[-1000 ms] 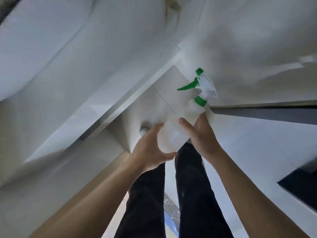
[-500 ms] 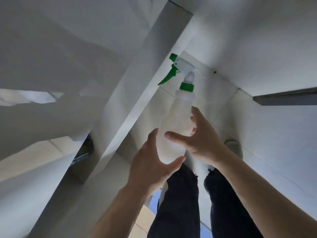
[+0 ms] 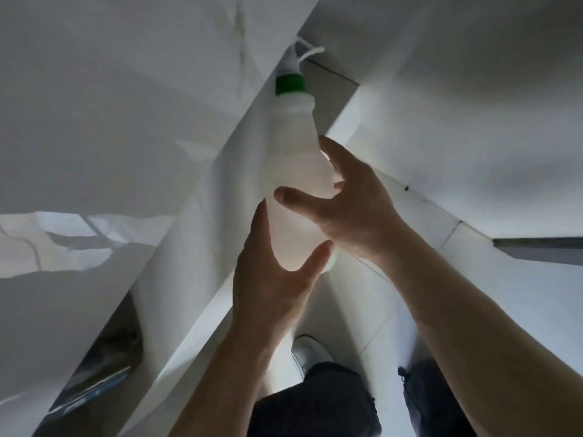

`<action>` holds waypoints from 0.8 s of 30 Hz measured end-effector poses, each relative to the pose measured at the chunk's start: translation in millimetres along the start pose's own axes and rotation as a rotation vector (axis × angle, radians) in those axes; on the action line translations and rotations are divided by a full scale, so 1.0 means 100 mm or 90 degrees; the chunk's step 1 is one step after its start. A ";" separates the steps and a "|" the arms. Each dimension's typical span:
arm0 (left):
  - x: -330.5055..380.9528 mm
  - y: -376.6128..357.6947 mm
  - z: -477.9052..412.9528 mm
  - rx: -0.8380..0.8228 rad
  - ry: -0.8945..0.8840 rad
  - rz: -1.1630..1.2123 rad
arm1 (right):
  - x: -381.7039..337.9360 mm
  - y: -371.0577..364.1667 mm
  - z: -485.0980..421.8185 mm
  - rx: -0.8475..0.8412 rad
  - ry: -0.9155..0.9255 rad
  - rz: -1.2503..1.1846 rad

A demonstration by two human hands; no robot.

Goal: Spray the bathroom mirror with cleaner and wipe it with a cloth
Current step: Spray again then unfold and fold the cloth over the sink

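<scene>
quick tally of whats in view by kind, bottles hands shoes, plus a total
spray bottle: 1
hands: 2, the left hand and the right hand, both holding the bottle
white shoe: 1
total: 4

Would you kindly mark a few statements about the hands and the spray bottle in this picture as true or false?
1. The left hand and the right hand both hold the spray bottle. True.
2. The bottle's collar is red. False: the collar is green.
3. The left hand grips the bottle lower down than the right hand. True.
4. The right hand holds a cloth. False: it holds only the bottle.
5. A finger presses the trigger. False: both hands grip the bottle's body, below the collar.
</scene>
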State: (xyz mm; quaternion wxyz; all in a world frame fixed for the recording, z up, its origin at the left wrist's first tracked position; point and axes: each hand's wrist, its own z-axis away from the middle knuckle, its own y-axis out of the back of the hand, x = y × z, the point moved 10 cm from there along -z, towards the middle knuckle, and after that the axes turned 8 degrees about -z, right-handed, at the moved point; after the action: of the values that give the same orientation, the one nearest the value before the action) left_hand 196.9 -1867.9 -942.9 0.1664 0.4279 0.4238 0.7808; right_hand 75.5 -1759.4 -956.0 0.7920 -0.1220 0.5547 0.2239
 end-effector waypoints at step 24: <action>-0.28 0.25 -0.39 0.100 0.001 -0.175 | -0.37 -0.48 -0.34 0.078 0.241 0.129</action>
State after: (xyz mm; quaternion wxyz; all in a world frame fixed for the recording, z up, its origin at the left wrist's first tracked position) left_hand 183.7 -1919.9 -948.4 0.2376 0.3765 0.5382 0.7157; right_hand 60.2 -1823.9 -936.1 0.6532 -0.0574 0.7154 0.2415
